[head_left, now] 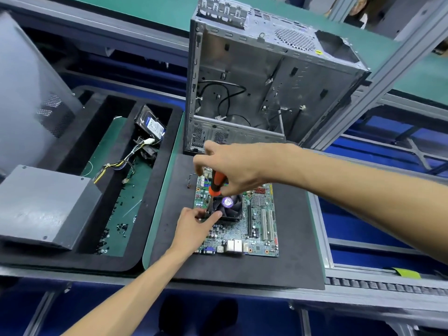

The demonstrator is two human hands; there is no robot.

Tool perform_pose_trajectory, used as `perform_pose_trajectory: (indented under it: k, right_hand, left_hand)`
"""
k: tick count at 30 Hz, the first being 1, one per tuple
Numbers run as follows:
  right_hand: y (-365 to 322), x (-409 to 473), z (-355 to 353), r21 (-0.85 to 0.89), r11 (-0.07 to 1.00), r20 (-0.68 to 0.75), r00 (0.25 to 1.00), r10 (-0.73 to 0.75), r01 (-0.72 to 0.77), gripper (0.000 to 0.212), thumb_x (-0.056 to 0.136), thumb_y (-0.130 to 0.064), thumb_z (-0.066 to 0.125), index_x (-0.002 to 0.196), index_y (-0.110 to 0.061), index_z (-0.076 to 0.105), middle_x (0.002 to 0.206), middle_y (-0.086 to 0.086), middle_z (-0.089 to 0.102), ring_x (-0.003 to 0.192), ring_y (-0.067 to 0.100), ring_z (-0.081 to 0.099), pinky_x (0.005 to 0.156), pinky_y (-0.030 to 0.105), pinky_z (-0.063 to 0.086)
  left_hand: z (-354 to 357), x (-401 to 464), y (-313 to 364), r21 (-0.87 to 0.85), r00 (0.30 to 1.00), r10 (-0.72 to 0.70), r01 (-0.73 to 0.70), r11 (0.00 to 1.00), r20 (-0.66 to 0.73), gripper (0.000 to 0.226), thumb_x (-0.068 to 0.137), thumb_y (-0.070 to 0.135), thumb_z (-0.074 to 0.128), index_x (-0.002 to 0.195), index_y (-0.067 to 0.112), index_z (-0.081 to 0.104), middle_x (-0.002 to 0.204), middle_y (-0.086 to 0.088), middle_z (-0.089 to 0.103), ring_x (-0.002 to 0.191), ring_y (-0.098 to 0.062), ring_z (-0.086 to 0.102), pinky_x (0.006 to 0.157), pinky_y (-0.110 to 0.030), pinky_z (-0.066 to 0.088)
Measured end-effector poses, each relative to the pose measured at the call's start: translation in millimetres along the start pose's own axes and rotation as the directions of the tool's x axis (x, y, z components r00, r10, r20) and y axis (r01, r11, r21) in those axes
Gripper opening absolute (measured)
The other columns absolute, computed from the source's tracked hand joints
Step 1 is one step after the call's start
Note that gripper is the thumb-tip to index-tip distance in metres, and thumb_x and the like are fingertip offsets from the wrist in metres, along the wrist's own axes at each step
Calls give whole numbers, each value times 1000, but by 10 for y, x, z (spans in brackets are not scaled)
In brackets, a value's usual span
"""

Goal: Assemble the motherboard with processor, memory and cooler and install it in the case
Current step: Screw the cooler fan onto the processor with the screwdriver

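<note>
A green motherboard [257,229] lies flat on a dark foam mat [242,270]. A black cooler fan [230,207] with a purple centre sticker sits on it. My right hand [232,168] grips the orange-and-black handle of a screwdriver [216,183], held upright with its shaft down at the cooler's left corner. My left hand [194,226] pinches the shaft near the tip and rests against the cooler's edge. The open grey metal case [266,81] stands behind the board, with loose black cables inside.
At left, a black foam tray [160,166] holds a hard drive [151,123], a wired connector bundle [118,166] and several small black screws [121,226]. A grey power supply box [46,204] sits at its near-left corner. A conveyor rail [388,284] runs along the right.
</note>
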State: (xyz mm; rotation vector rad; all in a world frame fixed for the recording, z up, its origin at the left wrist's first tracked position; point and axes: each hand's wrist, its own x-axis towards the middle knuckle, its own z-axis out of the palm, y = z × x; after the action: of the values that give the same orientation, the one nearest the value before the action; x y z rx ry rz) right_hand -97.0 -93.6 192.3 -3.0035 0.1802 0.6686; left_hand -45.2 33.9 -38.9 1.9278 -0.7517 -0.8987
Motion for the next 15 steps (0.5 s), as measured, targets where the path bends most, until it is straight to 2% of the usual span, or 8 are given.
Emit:
perform_pose_trajectory:
  k: [3,5,7,9,12,15]
  right_hand:
    - [11,-28,-52,-15,991,14,991,-130,130,35,86,-20,70,118,-14,56,116,3,54,85,17,50,63,23,27]
    - [42,-32,-86,-83,986,-22,989,-148,145,25,87,-20,66,111,-13,61,110,5,63,93,24,56,70,27,34]
    - [27,-23,-95,-214,972,-83,989,-121,100,20,91,-28,60,105,-14,63,92,9,64,83,29,57,66,36,39]
    - [-26,1,-25,-312,950,-154,985,-79,27,29,100,-38,50,99,-11,62,77,12,58,72,35,54,60,35,32]
    - [-47,35,72,-337,940,-184,983,-2,-61,37,105,-42,40,110,-11,57,91,14,65,83,38,64,62,35,35]
    - [-14,-14,8,-153,988,-83,997,-5,-7,41,94,-37,60,125,-14,47,112,12,54,78,32,59,65,37,42]
  left_hand:
    - [1,3,-13,1,1000,7,-7,1000,-1,50,80,59,71,105,16,67,101,5,49,74,3,58,63,-5,40]
    - [8,2,-11,-6,1000,7,-7,1000,-7,49,81,58,72,104,16,67,100,5,49,74,3,57,63,-2,39]
    - [13,-4,-13,-3,1000,5,-5,1000,-17,49,80,58,72,103,15,68,98,5,49,76,-4,56,65,-7,39]
    - [15,-7,-23,0,1000,4,-4,1000,-22,48,80,59,72,102,16,69,98,5,49,80,-5,55,70,-12,37]
    - [7,-9,-19,-10,1000,4,-4,1000,-10,50,79,62,71,103,18,69,99,4,50,84,-7,56,75,-18,39]
    - [5,-7,-11,-1,1000,1,-1,1000,-6,52,79,62,70,104,17,69,101,3,51,88,-11,58,80,-23,40]
